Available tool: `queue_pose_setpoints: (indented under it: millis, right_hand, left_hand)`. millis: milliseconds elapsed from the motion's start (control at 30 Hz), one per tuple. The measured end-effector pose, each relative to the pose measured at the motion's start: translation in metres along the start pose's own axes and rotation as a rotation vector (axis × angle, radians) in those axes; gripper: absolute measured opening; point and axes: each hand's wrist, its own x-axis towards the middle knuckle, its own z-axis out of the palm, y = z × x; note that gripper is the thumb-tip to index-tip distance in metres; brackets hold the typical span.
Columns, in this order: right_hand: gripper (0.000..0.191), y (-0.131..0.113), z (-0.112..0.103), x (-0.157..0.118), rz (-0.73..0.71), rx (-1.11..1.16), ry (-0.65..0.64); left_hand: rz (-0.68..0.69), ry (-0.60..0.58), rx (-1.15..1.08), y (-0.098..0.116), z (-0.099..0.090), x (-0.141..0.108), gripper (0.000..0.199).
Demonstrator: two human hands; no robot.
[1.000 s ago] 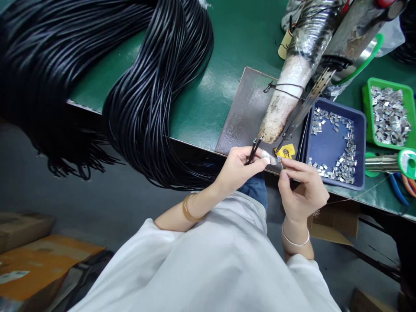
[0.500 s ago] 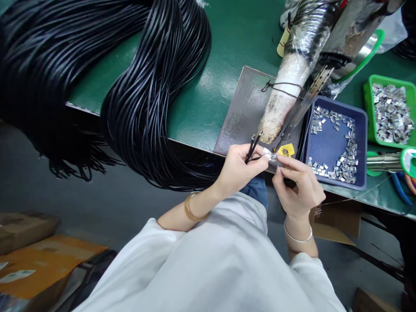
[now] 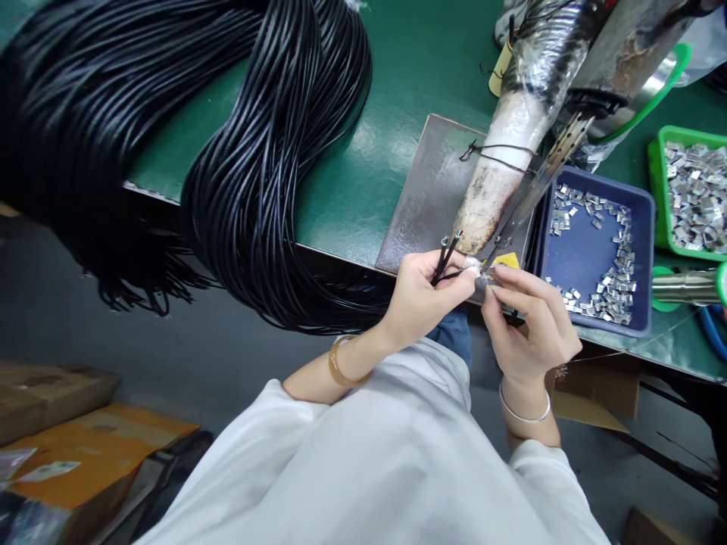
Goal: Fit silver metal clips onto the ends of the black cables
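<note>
Honestly can't make out the tiny piece (image 3: 482,270) at the left hand's (image 3: 425,295) fingertips, it's way too small and kinda blurry, and the black leads (image 3: 441,261) vanish into that grip. The right hand (image 3: 532,322) covers part of the yellow scrap (image 3: 507,260). Big cable bundle (image 3: 278,151) gets chopped by the top edge, green basket (image 3: 659,185) by the right.

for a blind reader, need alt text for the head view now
Two bare hands, the left holding black cables and the right close beside its fingertips, work at the edge of a green table. A blue tray and a green tray of small metal parts sit to the right, a large black cable bundle to the left.
</note>
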Motion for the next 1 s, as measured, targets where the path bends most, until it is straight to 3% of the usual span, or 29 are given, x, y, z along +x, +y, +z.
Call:
queue_pose_setpoints:
  millis: [633, 1000]
  right_hand:
    - [0.023, -0.0008, -0.0018, -0.0030, 0.036, 0.055, -0.027]
    - [0.025, 0.0012, 0.0013, -0.0019, 0.026, 0.031, -0.018]
  left_hand:
    - [-0.030, -0.061, -0.021, 0.0017, -0.0053, 0.0031, 0.010]
    - [0.007, -0.010, 0.012, 0.0005, 0.0012, 0.0023, 0.006]
